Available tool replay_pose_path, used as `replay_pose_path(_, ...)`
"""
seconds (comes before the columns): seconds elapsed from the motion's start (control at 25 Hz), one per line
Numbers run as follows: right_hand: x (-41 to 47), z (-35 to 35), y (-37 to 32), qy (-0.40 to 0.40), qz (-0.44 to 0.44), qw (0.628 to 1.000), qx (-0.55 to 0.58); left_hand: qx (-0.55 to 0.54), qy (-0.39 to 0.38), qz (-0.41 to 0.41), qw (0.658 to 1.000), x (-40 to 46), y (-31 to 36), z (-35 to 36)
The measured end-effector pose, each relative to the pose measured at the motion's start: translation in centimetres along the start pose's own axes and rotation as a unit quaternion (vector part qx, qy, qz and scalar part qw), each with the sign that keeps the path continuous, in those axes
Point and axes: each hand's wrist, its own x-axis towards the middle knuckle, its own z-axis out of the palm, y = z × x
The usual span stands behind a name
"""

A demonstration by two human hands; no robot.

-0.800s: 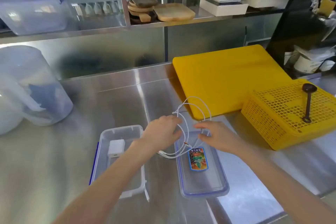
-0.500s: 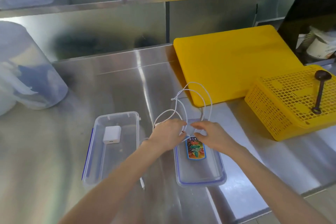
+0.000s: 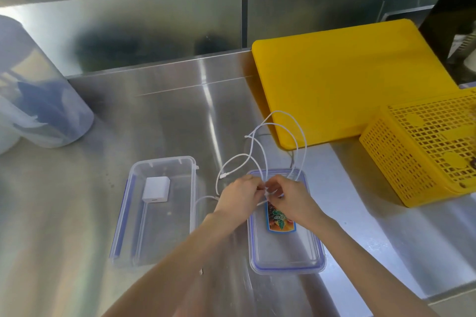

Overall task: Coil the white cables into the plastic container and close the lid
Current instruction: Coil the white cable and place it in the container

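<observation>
White cables (image 3: 296,134) rise in several loose loops above the steel counter. My left hand (image 3: 238,194) and my right hand (image 3: 288,194) meet fingertip to fingertip, both pinching the lower ends of those loops. A clear plastic container (image 3: 134,237) sits open to the left with a white charger block (image 3: 156,189) inside. Under my hands lies the clear lid (image 3: 286,262) with a blue seal and a colourful sticker (image 3: 280,221), flat on the counter. One cable end (image 3: 203,199) trails left of my left wrist.
A yellow cutting board (image 3: 347,80) lies at the back right, with a yellow perforated basket (image 3: 422,152) in front of it. A large translucent jug (image 3: 38,90) stands at the far left. A steel backsplash and shelf run behind the counter (image 3: 167,110).
Both hands have drawn together over the lid's far end, gathering the cable loops between their fingertips. The view has tilted downward and closer.
</observation>
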Motion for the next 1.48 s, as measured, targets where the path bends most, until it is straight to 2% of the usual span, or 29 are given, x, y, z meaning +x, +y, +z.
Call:
replay_pose_path(0.16, -0.2, 0.1, -0.7, 0.018, -0.021, 0.999, -0.020, -0.094, 0.070, 0.008, 0.993, -0.6, -0.2, -2.0)
replay_pose_path(0.4, 0.3, 0.0, -3.2, 0.065, -0.083, 0.992, -0.075, -0.225, 0.143, 0.016, 0.964, -3.0, -0.9, -5.9)
replay_pose_path(0.6, 1.1, 0.0, -4.9, 0.099, -0.093, 0.982, -0.128, -0.395, 0.209, -0.002, 0.894, -5.8, -1.9, -9.6)
replay_pose_path(0.68, 1.4, -0.2, -5.9, 0.119, -0.098, 0.977, -0.150, -0.438, 0.235, -0.009, 0.867, -7.0, -3.1, -11.0)
replay_pose_path(0.76, 1.7, -0.6, -7.3, 0.153, -0.107, 0.963, -0.194, -0.456, 0.249, -0.015, 0.854, -8.1, -4.7, -12.0)
replay_pose_path(0.88, 2.2, -1.1, -9.8, 0.197, -0.117, 0.936, -0.265, -0.395, 0.251, -0.030, 0.883, -9.6, -7.1, -12.9)
replay_pose_path(1.0, 3.0, -1.4, -12.6, 0.206, -0.162, 0.931, -0.255, -0.221, 0.234, -0.077, 0.944, -10.9, -9.0, -13.7)
replay_pose_path(1.08, 3.6, -1.3, -14.0, 0.190, -0.189, 0.929, -0.256, -0.155, 0.212, -0.069, 0.963, -11.4, -9.3, -14.0)
replay_pose_path(1.16, 4.2, -1.2, -15.1, 0.175, -0.205, 0.930, -0.249, -0.142, 0.184, -0.040, 0.972, -11.7, -8.9, -14.0)
replay_pose_path(1.24, 4.4, -1.0, -16.0, 0.169, -0.219, 0.932, -0.235, -0.161, 0.175, -0.022, 0.971, -11.7, -8.6, -13.9)
replay_pose_path(1.4, 3.7, -0.9, -17.6, 0.169, -0.245, 0.931, -0.210, -0.235, 0.207, -0.001, 0.950, -11.7, -7.7, -14.6)
replay_pose_path(1.48, 3.4, -1.0, -18.4, 0.145, -0.245, 0.940, -0.186, -0.357, 0.224, 0.009, 0.907, -11.6, -7.2, -15.6)
